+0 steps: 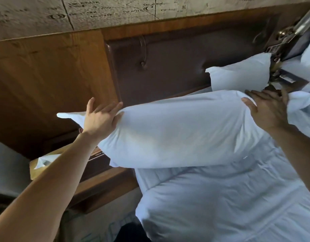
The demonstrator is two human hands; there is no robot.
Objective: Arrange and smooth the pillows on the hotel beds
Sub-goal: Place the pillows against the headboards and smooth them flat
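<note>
Pillow was held above the bed near the headboard, soft and probably light. Left hand and right hand pressed its 2 ends with spread, open fingers, a good place to hold it.

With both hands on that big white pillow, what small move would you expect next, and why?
Probably setting the big pillow down by the brown headboard. The left hand and right hand press its two ends, and it sits skewed over the duvet, in front of the second pillow.
</note>
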